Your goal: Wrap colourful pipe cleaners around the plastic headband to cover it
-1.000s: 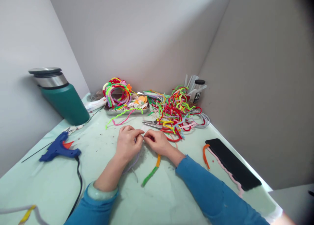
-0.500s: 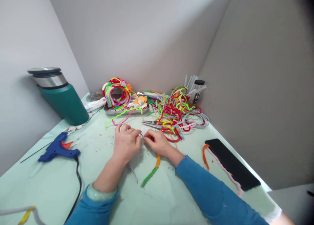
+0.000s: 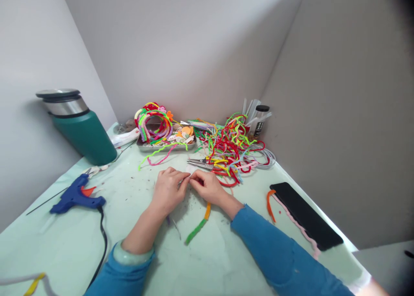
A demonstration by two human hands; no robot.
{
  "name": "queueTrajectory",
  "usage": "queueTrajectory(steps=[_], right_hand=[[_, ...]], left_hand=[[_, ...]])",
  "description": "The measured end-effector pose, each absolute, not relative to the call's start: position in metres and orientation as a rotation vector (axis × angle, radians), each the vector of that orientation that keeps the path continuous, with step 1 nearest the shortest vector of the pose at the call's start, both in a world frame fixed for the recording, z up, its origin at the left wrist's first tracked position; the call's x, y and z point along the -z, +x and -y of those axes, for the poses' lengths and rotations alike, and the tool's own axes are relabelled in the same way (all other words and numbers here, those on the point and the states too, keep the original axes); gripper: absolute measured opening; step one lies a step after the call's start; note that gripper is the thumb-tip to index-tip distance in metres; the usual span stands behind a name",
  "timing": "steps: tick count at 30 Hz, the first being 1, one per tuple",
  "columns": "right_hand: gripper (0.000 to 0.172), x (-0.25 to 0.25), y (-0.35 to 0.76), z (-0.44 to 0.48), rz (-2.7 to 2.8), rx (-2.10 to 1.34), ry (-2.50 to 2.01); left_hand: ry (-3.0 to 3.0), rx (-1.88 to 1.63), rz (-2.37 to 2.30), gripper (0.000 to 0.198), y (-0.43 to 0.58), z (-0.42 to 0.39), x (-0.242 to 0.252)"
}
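Note:
My left hand point(image 3: 170, 187) and my right hand point(image 3: 207, 186) meet above the middle of the table, fingertips nearly touching. Each thumb and forefinger pinch together around a small pale bit, mostly covered by the fingers. From beneath my right hand a yellow and green pipe cleaner strip point(image 3: 196, 232) runs toward me; its upper end is hidden. Below my left wrist, a short purple piece point(image 3: 168, 219) and a thin greyish strand point(image 3: 176, 229) show. Just beyond my right hand lie scissors point(image 3: 200, 163), blades pointing left.
A blue glue gun point(image 3: 77, 195) with a black cord lies left, before a green bottle point(image 3: 86, 134). Behind my hands stands a metal tray point(image 3: 166, 148) with pipe cleaner rings point(image 3: 155, 123). A tangled pipe cleaner heap point(image 3: 233, 141) lies right of it. A black phone-like slab point(image 3: 307, 216) is far right.
My left hand has shifted slightly right and its fingertips have closed in toward the right hand's. The purple piece below my left wrist shows more clearly. My right hand has hardly moved.

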State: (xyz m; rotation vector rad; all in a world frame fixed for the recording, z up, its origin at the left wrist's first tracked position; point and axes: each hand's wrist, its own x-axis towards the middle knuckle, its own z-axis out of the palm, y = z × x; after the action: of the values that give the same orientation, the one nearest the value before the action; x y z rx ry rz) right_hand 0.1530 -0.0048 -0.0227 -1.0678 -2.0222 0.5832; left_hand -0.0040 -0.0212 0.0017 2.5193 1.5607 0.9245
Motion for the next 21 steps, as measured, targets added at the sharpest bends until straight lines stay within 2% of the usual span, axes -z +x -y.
queueTrajectory(steps=[21], right_hand=[[0.013,0.022,0.152,0.003,1.952,-0.624,-1.108]], left_hand=[[2.486,-1.005,-1.608,0.022,-0.006,0.017,0.009]])
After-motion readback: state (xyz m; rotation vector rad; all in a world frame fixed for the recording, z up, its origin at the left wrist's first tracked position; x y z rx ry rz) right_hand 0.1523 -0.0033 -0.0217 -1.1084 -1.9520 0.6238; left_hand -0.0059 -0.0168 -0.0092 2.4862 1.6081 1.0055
